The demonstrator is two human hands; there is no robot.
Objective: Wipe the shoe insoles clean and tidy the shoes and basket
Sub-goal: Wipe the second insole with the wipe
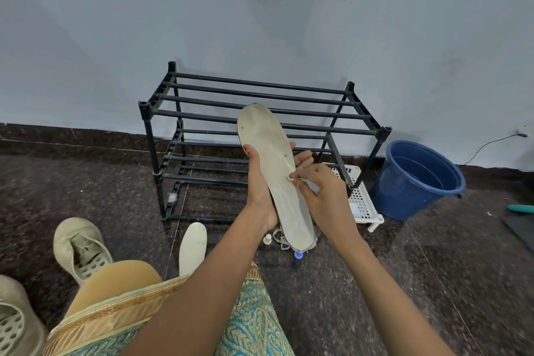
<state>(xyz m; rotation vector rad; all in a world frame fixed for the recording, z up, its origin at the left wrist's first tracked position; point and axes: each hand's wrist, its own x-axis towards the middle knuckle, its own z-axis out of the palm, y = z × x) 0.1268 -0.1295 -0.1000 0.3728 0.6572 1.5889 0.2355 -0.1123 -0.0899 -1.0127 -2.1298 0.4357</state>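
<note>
My left hand (258,182) grips a long off-white insole (271,162) from beneath, thumb on its left edge, holding it up in front of the rack. My right hand (320,193) pinches a small grey cloth (307,183) against the insole's right edge near the middle. A second insole (192,248) lies on the floor by my knee. Two beige shoes (79,248) (16,318) sit at the lower left, their insides showing. The white perforated basket (362,202) stands on the floor behind my right hand, partly under the rack.
A black two-tier tube shoe rack (260,113) stands against the wall. A blue bucket (416,179) sits to its right. A small white bottle (268,239), loose laces (281,240) and a blue-capped item (298,255) lie on the dark speckled floor below the insole.
</note>
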